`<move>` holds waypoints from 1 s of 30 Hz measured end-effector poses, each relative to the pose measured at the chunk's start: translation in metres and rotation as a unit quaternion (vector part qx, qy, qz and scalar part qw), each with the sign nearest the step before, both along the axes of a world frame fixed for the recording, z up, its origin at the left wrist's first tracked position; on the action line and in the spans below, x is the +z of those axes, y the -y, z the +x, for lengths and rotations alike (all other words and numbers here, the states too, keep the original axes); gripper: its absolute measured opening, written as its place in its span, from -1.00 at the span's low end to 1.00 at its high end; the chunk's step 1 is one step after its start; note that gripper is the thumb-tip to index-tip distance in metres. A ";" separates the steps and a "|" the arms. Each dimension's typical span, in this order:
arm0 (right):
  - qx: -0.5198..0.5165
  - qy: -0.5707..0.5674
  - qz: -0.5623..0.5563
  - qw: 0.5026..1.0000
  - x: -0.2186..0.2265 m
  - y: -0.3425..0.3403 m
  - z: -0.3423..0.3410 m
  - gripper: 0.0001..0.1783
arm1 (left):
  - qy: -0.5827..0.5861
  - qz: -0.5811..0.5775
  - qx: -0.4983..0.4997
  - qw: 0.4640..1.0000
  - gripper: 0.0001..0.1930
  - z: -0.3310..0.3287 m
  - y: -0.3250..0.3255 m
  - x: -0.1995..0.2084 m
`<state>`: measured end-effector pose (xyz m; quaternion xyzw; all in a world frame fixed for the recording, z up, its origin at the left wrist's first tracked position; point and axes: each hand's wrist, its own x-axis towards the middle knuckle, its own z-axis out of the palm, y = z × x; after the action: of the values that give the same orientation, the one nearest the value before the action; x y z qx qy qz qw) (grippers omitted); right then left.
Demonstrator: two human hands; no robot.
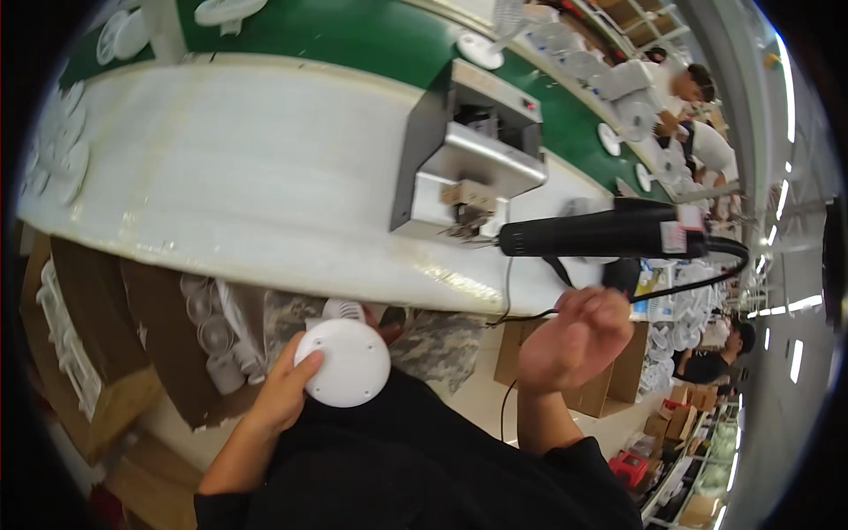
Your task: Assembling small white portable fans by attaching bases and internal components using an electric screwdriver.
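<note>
My left hand (pixel 287 389) grips a white plastic piece with a round flat base (pixel 346 375). Its thumb lies on the disc, which has several small holes near the rim, and a ribbed white part (pixel 343 309) shows beyond it. My right hand (pixel 574 343) is raised to the right with curled fingers; whether anything is inside them is hidden. Just above that hand, a black electric screwdriver (pixel 587 234) hangs level, its bit pointing left. Its black cable (pixel 680 287) loops down and passes behind the right hand's fingers.
A grey metal screw feeder (pixel 477 146) stands on the white bench (pixel 247 150), near the screwdriver bit. White fan bases (pixel 62 155) lie at the left end. Cardboard boxes (pixel 132 336) of white parts stand below the bench edge. Beyond the green conveyor (pixel 327 53), other people work.
</note>
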<state>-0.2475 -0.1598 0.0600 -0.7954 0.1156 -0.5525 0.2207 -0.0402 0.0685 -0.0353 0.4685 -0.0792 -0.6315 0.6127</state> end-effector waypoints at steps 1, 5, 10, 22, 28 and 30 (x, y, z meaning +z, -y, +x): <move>-0.063 0.111 0.053 0.990 0.010 0.007 0.014 -0.45 | -0.006 0.019 0.017 1.000 -0.54 0.003 0.005 0.000; -0.036 0.319 0.252 0.913 0.034 0.037 0.039 -0.33 | 0.129 0.039 -0.068 0.989 -0.61 0.024 0.010 -0.006; 0.230 0.144 0.315 0.909 0.045 0.054 0.039 -0.05 | 0.274 -0.001 -0.070 0.959 -0.64 0.024 -0.001 -0.025; 0.390 0.106 0.254 0.879 0.118 0.032 0.022 -0.20 | 0.044 -0.179 0.152 0.971 -0.50 -0.014 0.036 0.006; 0.397 0.048 0.275 0.874 0.098 0.011 0.028 -0.23 | 0.030 -0.173 0.174 0.969 -0.46 -0.025 0.039 0.029; 0.436 0.012 0.284 0.854 0.100 0.007 0.023 -0.26 | 0.014 -0.175 0.183 0.967 -0.45 -0.027 0.038 0.035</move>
<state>-0.2245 -0.1668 0.1599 -0.6599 -0.0939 -0.3521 0.6571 -0.0670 0.0305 0.0000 0.3694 -0.1098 -0.4782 0.7892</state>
